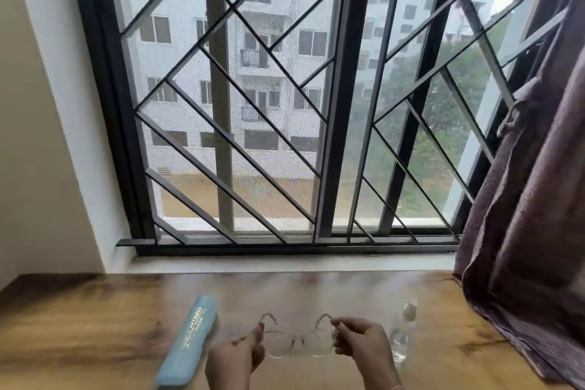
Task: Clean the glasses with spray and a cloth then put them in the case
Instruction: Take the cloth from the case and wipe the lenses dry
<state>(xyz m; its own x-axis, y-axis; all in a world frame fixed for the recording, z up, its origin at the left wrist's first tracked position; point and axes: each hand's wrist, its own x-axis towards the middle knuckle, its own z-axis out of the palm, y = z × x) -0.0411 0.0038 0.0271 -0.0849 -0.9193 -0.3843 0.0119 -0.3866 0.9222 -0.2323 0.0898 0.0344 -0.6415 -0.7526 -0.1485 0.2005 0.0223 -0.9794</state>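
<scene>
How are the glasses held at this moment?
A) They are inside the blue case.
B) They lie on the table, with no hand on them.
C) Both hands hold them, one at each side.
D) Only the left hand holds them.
C: the left hand and the right hand each grip one side of the glasses.

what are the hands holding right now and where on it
Both hold the glasses: the left hand pinches the frame's left end by the temple, and the right hand pinches its right end.
</scene>
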